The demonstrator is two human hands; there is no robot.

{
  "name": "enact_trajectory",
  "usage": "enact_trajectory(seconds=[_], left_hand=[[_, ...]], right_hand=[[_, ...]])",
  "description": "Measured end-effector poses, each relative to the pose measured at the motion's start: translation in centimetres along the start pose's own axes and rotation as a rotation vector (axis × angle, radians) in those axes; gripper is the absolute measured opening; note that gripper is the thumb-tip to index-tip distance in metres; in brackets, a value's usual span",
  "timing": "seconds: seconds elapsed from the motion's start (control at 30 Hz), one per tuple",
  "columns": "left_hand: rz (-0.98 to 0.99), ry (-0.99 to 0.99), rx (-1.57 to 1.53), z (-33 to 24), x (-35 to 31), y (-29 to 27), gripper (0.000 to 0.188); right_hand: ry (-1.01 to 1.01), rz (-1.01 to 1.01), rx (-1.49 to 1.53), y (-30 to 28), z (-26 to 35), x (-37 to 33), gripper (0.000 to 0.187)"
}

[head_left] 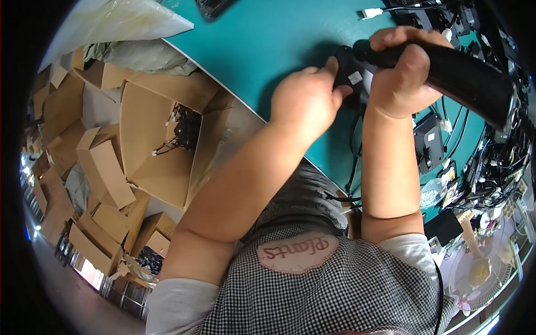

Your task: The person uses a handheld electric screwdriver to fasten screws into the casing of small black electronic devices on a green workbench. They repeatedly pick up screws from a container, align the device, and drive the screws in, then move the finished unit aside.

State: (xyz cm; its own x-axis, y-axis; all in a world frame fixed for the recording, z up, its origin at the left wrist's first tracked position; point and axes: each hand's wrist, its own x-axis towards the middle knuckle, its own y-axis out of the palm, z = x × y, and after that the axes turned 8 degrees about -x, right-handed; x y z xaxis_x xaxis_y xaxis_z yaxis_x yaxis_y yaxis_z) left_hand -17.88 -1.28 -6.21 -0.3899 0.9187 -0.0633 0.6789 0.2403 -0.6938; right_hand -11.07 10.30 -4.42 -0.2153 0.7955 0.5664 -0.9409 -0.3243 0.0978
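Note:
My left hand [307, 95] grips a small black plastic housing [347, 62] by its near side, thumb and fingers closed on it. A small white label shows on the housing, and a black cable [354, 134] hangs below. My right hand [406, 72] is wrapped round a long black tool [469, 81] with a narrow nose and a thick body, its exact kind unclear. The nose points left and meets or nearly meets the housing's upper right side; the contact point is too small to make out. Both hands are above the green table.
Black units with cables and white plugs [371, 13] crowd the table's right side, near a black unit [429, 142] and a clear dish of small pieces [431, 194]. A large open carton [159, 162] stands left of the table edge, beside more cartons. A fan [480, 271] is at lower right.

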Motion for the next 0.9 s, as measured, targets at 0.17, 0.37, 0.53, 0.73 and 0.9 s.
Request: enact_trajectory(seconds=[0.17,0.37,0.53,0.73,0.9], left_hand=[[0.046,0.038,-0.081,-0.4,-0.1,0.7,0.042],[0.399,-0.554,-1.669,0.8,-1.2,-2.6,0.061],[0.421,-0.447,-1.920,-1.0,-1.9,-3.1,0.069],[0.385,-0.443,-1.829,-2.7,-2.6,-2.9,0.070],[0.413,-0.397,-1.796,-2.1,-3.5,-1.9,0.061]], right_hand=[[0.079,-0.141,-0.016,-2.0,0.9,-0.2,0.034],[0.250,-0.262,0.431,-4.8,6.7,0.3,0.061],[0.273,-0.156,0.499,-4.6,9.0,-1.1,0.073],[0.253,-0.150,0.506,-3.7,9.1,-2.7,0.074],[0.236,-0.233,0.414,-3.5,8.3,-3.9,0.069]])
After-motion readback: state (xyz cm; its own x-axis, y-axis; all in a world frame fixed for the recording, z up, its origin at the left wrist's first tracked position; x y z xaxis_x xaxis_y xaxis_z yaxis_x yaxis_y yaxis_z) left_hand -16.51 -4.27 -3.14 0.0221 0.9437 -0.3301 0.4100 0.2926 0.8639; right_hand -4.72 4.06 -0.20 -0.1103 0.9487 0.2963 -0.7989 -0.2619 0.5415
